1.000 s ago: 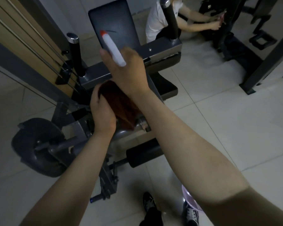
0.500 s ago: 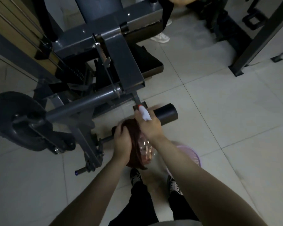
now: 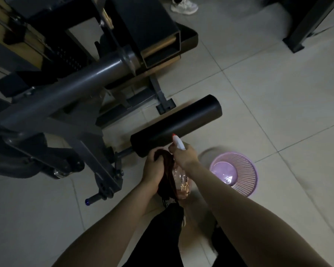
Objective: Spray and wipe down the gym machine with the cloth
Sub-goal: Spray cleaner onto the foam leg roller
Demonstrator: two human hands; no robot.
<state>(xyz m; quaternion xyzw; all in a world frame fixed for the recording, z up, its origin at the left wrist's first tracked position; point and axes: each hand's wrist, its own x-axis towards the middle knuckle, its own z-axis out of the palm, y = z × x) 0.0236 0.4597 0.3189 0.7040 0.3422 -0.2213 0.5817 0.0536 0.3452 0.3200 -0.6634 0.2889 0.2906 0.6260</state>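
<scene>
Right hand (image 3: 185, 155) curled round the neck of the clear spray bottle (image 3: 182, 183), nozzle aimed at the black roller pad (image 3: 175, 123) of the gym machine (image 3: 66, 89) just beyond. Left hand (image 3: 154, 168) bunches the dark red cloth (image 3: 167, 167) against the bottle, probably ready to wipe after spraying

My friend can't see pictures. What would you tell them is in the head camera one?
A person's right hand holds a spray bottle and the left hand grips a dark red cloth, both close to the black roller pad of a grey gym machine. A purple basket sits on the tiled floor to the right.
</scene>
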